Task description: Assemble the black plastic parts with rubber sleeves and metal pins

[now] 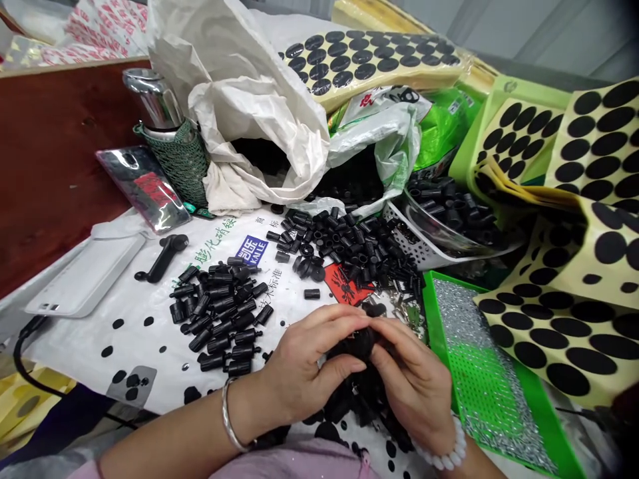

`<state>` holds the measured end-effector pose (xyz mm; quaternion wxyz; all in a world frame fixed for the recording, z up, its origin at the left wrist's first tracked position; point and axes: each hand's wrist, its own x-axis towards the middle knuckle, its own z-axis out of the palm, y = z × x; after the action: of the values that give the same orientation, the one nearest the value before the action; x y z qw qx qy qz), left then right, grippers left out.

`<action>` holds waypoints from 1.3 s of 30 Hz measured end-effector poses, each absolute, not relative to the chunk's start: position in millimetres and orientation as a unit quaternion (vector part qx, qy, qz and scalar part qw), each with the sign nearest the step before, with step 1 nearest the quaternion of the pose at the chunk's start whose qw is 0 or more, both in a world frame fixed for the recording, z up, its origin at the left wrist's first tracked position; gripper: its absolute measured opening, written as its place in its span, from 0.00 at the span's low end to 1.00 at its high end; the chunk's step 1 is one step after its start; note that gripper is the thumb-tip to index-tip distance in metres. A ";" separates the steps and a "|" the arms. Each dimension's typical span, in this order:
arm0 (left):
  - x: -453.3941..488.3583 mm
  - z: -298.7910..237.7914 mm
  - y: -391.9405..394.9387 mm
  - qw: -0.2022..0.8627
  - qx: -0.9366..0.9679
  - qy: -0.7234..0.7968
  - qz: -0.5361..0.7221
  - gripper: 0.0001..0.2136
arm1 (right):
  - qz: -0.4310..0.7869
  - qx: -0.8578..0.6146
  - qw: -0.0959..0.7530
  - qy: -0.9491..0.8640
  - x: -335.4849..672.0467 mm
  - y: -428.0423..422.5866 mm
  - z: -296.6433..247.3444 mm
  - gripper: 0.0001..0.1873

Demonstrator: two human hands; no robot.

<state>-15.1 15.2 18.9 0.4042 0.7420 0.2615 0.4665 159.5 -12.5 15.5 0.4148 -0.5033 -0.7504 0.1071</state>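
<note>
Both hands meet over the near middle of the table. Between their fingertips is a dark, round black plastic part (360, 343), partly covered by the fingers. My left hand (312, 352), with a silver bangle at the wrist, grips it from the left with thumb and fingers. From the right, my right hand (417, 372), with a white bead bracelet, pinches the same part. Below them lies a pile of black parts (362, 399). A group of black plastic pieces with thin stems (224, 313) lies to the left. Just beyond the hands is a heap of short black caps (344, 243).
A green tray (499, 372) of small metal pins stands at right, beside sheets of black round stickers (569, 326). Behind are a clear tub (449, 213), a white sack (259, 120) and a plastic bag (394, 146). A phone (144, 186) leans against a bottle (172, 146) at left.
</note>
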 end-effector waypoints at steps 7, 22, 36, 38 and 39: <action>-20.8 20.4 18.3 0.406 0.734 0.270 0.472 0.19 | 0.081 -0.517 0.404 -0.750 152.0 -13.3 22.8 0.15; -6.5 4.8 17.1 0.506 0.625 0.413 0.428 0.18 | -0.090 -0.494 0.344 -0.793 144.7 -1.7 16.0 0.14; 1.6 1.1 15.4 0.460 0.613 0.435 0.473 0.16 | -0.053 -0.516 0.293 -0.803 141.8 10.7 13.9 0.15; 1.0 1.1 16.0 0.458 0.608 0.438 0.479 0.16 | -0.027 -0.528 0.292 -0.797 139.2 12.5 15.9 0.17; 0.9 1.0 16.4 0.459 0.604 0.441 0.481 0.15 | -0.012 -0.534 0.292 -0.793 138.2 13.3 16.7 0.18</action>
<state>0.9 16.4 1.0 0.4588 0.6037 0.4405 0.4807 138.2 13.3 16.7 0.2920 -0.5341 -0.7933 -0.0120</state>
